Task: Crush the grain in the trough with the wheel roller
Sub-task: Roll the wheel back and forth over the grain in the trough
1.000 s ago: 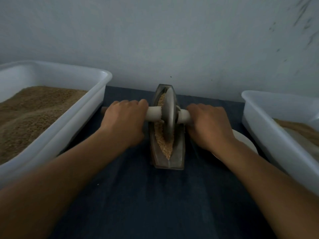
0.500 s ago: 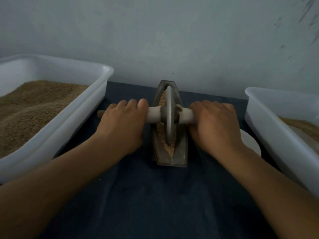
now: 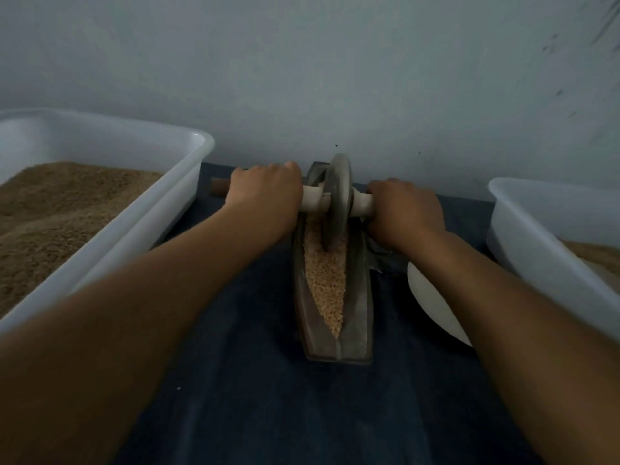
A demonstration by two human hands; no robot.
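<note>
A narrow boat-shaped metal trough (image 3: 359,317) lies lengthwise on the dark cloth, pointing away from me, with pale crushed grain (image 3: 327,276) along its groove. The grey wheel roller (image 3: 337,199) stands on edge in the far part of the trough. A pale axle handle (image 3: 313,201) runs through its hub. My left hand (image 3: 265,193) grips the handle left of the wheel. My right hand (image 3: 404,209) grips it on the right side. Both arms are stretched forward.
A large white tub (image 3: 181,162) heaped with brown grain stands on the left. Another white tub (image 3: 536,229) with grain stands on the right. A white dish (image 3: 432,303) lies partly under my right forearm. A grey wall rises close behind the trough.
The wheel has rolled away from me, from the middle of the trough to its far end. Both hands went forward with the handle, baring more grain near me.
</note>
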